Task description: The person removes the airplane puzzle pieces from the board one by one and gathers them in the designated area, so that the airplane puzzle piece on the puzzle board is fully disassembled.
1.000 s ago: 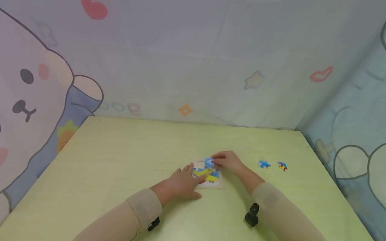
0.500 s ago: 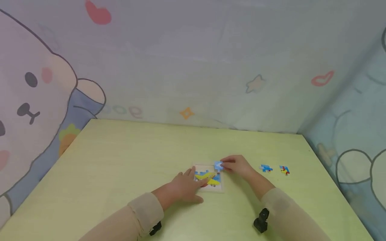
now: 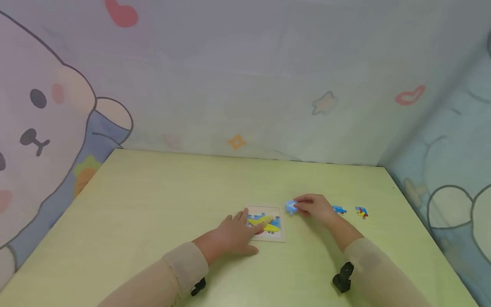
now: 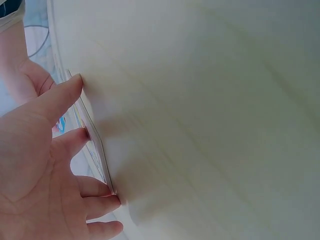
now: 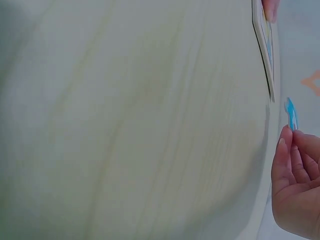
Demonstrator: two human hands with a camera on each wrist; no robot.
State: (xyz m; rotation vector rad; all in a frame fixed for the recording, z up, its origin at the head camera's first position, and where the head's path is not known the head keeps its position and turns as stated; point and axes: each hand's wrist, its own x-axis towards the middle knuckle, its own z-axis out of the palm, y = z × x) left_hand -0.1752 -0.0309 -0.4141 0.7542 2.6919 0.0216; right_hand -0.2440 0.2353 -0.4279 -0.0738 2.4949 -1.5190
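My left hand rests with its fingers spread on the left side of a square puzzle board. Its index finger lies over the yellow airplane picture in the board's lower part. Bare wood shows along the upper part of the board. Just right of the board, my right hand pinches a blue puzzle piece with a white patch between thumb and fingers. In the right wrist view the blue piece is held up at the fingertips, apart from the board.
Two loose puzzle pieces lie right of the right hand: a blue one, close to the wrist, and a blue, red and yellow one. The pale table ends at a printed cloth wall behind.
My right hand has lifted the blue puzzle piece from the board's upper right and carried it rightward, baring the board's upper part. My left hand has stayed on the board.
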